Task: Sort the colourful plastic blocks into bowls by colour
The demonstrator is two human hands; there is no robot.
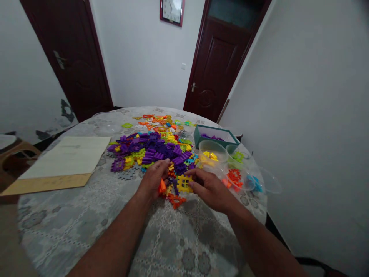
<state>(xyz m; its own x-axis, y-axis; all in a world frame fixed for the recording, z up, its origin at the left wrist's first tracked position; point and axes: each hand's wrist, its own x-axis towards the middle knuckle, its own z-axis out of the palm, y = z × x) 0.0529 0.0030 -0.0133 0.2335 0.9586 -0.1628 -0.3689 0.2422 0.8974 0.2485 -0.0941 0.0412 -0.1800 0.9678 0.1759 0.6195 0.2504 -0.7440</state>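
My right hand (208, 187) pinches a yellow square building piece with a window-like grid (183, 184) between thumb and fingers. My left hand (155, 177) is curled at the near edge of the pile, closed around an orange plastic piece (162, 187). Just below the yellow piece lies an orange triangular piece (175, 201) on the tablecloth. Beyond both hands spreads a heap of purple interlocking pieces (161, 148), mixed with yellow, green and blue ones. The left fingertips are partly hidden among the pieces.
Clear plastic bowls on the right hold yellow pieces (210, 156), red-orange pieces (235, 175) and blue pieces (255, 184). Behind them stands a green box (198, 137) with purple pieces inside. A pale board (65, 157) lies on the left of the patterned tablecloth (95, 219).
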